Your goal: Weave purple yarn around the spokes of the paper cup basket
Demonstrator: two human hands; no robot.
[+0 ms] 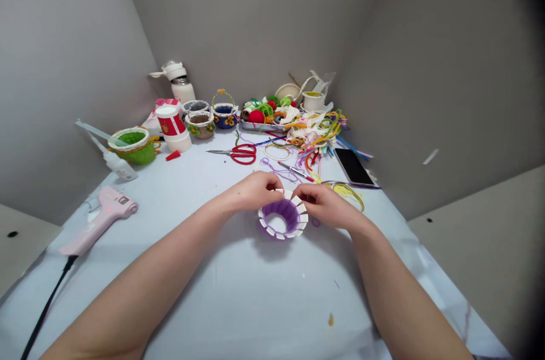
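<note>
A small paper cup (283, 218) cut into white strips, with purple weaving round its wall, stands on the white table (238, 292) in front of me. My left hand (255, 191) pinches the cup's far left rim with closed fingers. My right hand (321, 204) grips the far right rim, fingers curled around a strip. A loose purple cord (279, 170) lies on the table just beyond the cup.
Red scissors (242, 153), a black phone (353, 167), a tangle of coloured pipe cleaners (317, 135), a tray of yarn balls (264, 113), several finished little baskets (200, 124), a red-and-white cup (172, 127), a pink glue gun (100, 218) with black cord, a white bottle (181, 82).
</note>
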